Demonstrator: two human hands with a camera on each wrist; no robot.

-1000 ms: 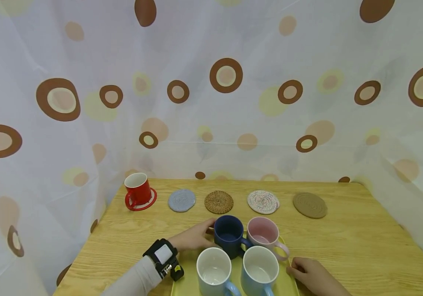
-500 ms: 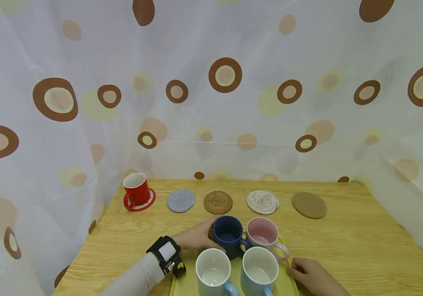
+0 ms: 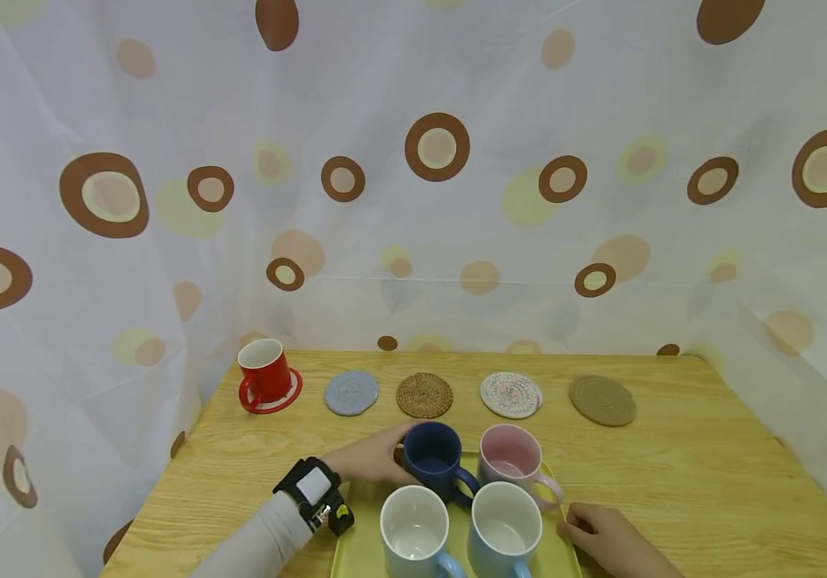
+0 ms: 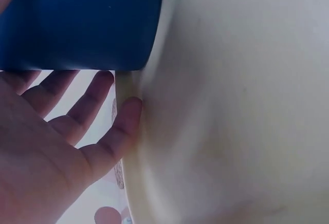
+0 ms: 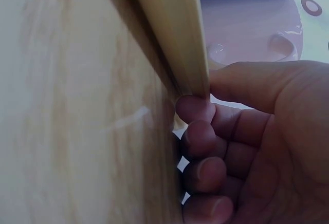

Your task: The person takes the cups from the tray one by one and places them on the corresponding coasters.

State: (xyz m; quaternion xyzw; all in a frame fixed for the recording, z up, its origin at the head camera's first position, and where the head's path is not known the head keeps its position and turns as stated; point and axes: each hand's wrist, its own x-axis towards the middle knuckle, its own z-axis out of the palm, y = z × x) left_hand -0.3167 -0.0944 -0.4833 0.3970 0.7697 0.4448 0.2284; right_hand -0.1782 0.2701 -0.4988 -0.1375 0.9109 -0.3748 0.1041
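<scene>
Wooden surface (image 3: 710, 474), spotted curtain behind: left hand (image 3: 370, 459) cupping dark blue ceramic mug (image 3: 433, 461); right hand (image 3: 604, 539) pinching pale yellow tray (image 3: 364, 536) rim. Lift level, clear of neighbouring mugs.

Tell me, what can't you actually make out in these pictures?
- Head view: the left hand has its fingertips hidden behind the navy mug.
- Head view: the tray and the two front mugs are cut off by the bottom edge.
- Left wrist view: only the navy mug's blurred wall shows.
- Right wrist view: the right hand pinches the tray's rim; the pink mug is blurred.
</scene>
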